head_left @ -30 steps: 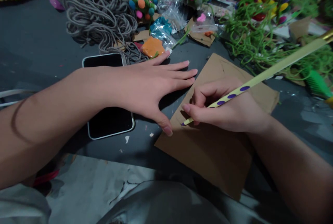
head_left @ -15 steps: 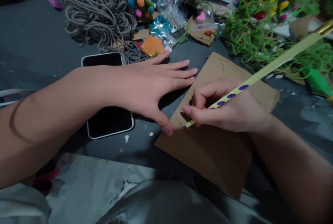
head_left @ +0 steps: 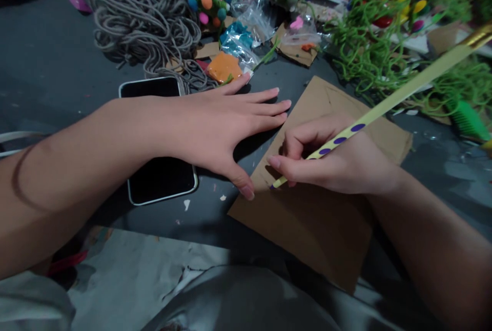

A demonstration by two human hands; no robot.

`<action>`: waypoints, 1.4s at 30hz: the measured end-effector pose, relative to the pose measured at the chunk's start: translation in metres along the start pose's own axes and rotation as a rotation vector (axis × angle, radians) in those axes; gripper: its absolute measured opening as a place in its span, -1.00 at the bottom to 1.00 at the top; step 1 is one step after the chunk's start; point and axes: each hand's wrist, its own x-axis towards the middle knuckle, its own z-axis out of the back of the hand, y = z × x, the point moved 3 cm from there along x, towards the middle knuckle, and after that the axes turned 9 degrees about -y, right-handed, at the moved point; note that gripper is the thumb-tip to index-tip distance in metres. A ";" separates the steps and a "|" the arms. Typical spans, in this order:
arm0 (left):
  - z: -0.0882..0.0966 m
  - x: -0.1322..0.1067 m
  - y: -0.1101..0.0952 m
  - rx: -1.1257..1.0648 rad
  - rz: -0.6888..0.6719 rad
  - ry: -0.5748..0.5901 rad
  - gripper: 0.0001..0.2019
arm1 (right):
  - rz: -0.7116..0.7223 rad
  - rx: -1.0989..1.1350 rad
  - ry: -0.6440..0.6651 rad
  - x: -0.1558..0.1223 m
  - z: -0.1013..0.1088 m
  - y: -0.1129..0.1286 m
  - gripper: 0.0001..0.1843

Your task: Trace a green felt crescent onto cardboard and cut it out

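A brown cardboard sheet (head_left: 315,223) lies on the dark table in front of me. My right hand (head_left: 334,159) is closed around a long yellow pencil with purple dots (head_left: 384,108), its tip touching the cardboard near the left edge. My left hand (head_left: 226,123) lies flat with fingers spread, its thumb pressing the cardboard's left edge and its fingertips reaching the upper corner. The left forearm crosses over a black phone (head_left: 159,180).
Behind the hands lie a heap of grey cord (head_left: 142,18), an orange packet (head_left: 225,67), a blue packet in clear plastic (head_left: 240,44), green stringy craft pieces with coloured beads (head_left: 384,39), a cardboard scrap (head_left: 295,54) and a green comb-like thing (head_left: 467,121). Pale cloth covers my lap (head_left: 154,280).
The pencil tip has shifted very slightly along the cardboard beside my left thumb. Both hands stay otherwise in place.
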 end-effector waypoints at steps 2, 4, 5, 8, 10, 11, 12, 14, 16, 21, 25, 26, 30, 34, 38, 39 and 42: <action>0.000 0.000 0.000 0.004 -0.005 -0.001 0.08 | -0.005 -0.002 -0.081 0.000 0.002 -0.001 -0.64; 0.000 0.000 0.000 0.011 -0.006 0.002 0.08 | -0.006 0.011 -0.100 0.000 0.003 -0.001 -0.63; 0.000 0.000 0.000 0.015 -0.006 0.005 0.08 | -0.004 0.015 -0.067 -0.001 0.003 -0.002 -0.63; -0.001 0.000 0.000 0.026 -0.003 0.010 0.11 | 0.008 0.010 0.020 -0.001 0.000 -0.002 -0.64; -0.001 0.000 -0.001 0.030 -0.002 0.014 0.13 | 0.006 0.007 -0.055 0.000 0.001 -0.002 -0.66; -0.001 0.000 -0.001 0.032 -0.001 0.016 0.13 | -0.003 0.009 -0.105 0.000 0.002 -0.003 -0.66; 0.000 0.000 -0.001 0.031 -0.001 0.016 0.13 | -0.013 0.014 -0.139 0.000 0.003 -0.003 -0.65; 0.000 0.000 -0.001 0.024 -0.001 0.012 0.11 | -0.024 0.024 -0.116 0.000 0.003 -0.003 -0.64; 0.000 0.000 -0.001 0.013 0.002 0.009 0.10 | -0.009 0.040 -0.017 0.000 0.002 -0.002 -0.63; 0.001 0.000 -0.001 -0.022 0.005 -0.006 0.06 | -0.020 0.036 -0.113 0.000 0.002 -0.003 -0.64; 0.002 0.001 -0.002 -0.018 -0.013 -0.009 0.05 | -0.070 0.065 -0.174 -0.001 0.003 -0.007 -0.55; 0.002 0.001 -0.002 -0.018 -0.017 -0.011 0.05 | -0.071 0.070 -0.169 -0.001 0.003 -0.007 -0.54; 0.002 0.000 -0.003 -0.030 -0.014 -0.023 0.05 | -0.061 0.120 -0.233 -0.001 0.005 -0.005 -0.54; 0.002 0.000 -0.003 -0.022 -0.014 -0.020 0.04 | -0.003 0.083 -0.307 0.000 0.006 0.001 -0.56; 0.002 0.000 -0.003 -0.003 -0.005 -0.004 0.02 | -0.009 -0.034 -0.286 0.002 0.004 0.000 -0.54; 0.002 0.000 -0.003 0.001 -0.003 -0.001 0.02 | -0.013 -0.055 -0.290 0.002 0.004 -0.001 -0.53; 0.002 0.001 -0.004 -0.003 -0.007 0.002 0.00 | -0.025 -0.082 -0.286 0.003 0.003 -0.004 -0.54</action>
